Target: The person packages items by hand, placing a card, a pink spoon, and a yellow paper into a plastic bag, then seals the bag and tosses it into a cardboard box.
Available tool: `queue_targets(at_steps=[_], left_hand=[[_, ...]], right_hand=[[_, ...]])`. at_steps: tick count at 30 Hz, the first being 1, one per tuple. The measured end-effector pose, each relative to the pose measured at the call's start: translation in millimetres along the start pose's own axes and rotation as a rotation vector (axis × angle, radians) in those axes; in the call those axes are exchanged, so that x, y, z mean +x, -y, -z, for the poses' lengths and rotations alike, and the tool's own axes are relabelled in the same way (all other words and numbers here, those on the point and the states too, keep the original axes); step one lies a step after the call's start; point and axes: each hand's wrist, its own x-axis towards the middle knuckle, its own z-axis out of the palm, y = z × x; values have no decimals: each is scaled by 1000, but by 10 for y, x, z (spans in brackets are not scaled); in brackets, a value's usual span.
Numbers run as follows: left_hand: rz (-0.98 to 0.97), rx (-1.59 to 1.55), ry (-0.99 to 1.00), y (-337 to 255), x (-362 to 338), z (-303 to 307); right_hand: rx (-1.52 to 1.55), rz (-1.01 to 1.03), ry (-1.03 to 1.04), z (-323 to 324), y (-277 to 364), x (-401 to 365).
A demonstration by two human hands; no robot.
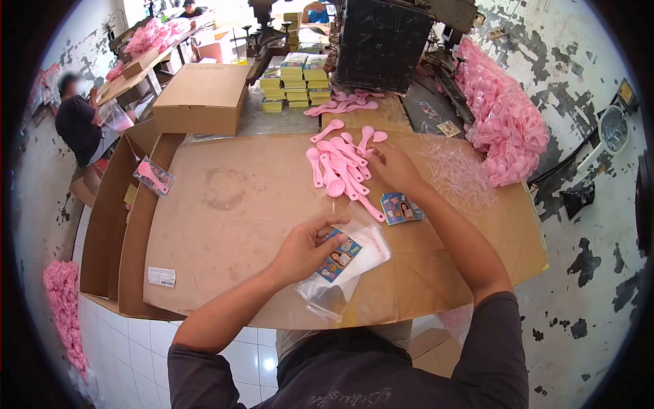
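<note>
My left hand [313, 245] is closed on a small blue printed card [340, 259], thumb on top, over a stack of clear plastic bags [370, 252] near the table's front edge. Further away, my right hand [392, 167] is at the right side of a pile of pink measuring spoons [340, 160]. Its fingers are curled together on a pink spoon [380, 137], whose bowl shows just past the fingertips. A small stack of the same printed cards [402, 208] lies below my right forearm.
Along the left edge stands an open cardboard trough [136, 225] with a packed pink spoon [153, 177] on its rim. A closed carton [201, 99], stacked yellow-edged cards [294, 78] and a black machine [381, 44] stand behind. Bagged pink spoons [501, 123] are heaped right. Another person [82, 123] works far left.
</note>
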Motion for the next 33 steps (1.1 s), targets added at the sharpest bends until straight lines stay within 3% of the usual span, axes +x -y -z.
queue_targets(at_steps=[3, 7, 9, 12, 15, 18, 21, 24, 27, 30, 33], left_hand=[[-5, 7, 3, -3, -11, 22], [-28, -83, -7, -106, -25, 53], [-50, -122, -31, -143, -43, 54], [-56, -127, -54, -169, -53, 44], [-60, -112, -41, -153, -51, 36], [-67, -97, -30, -83, -18, 33], [-42, -98, -31, -44, -3, 34], [-53, -104, -35, -46, 7, 35], [-61, -110, -35, -100, -6, 35], [-48, -108, -33, -116, -30, 44], [-28, -91, -37, -107, -45, 22]], right_hand=[[-115, -7, -7, -84, -52, 139], [-114, 100, -179, 21, -70, 88], [2, 149, -291, 216, 83, -88], [-6, 173, -256, 601, 513, -436], [317, -141, 99, 702, 385, -681], [626, -271, 257, 589, 306, -830], [733, -203, 309, 488, 251, -872], [645, -8, 168, 296, 305, -947], [364, 146, 9, 451, 570, -1019], [595, -55, -137, 516, 733, -1078], [701, -107, -183, 568, 788, -1057]])
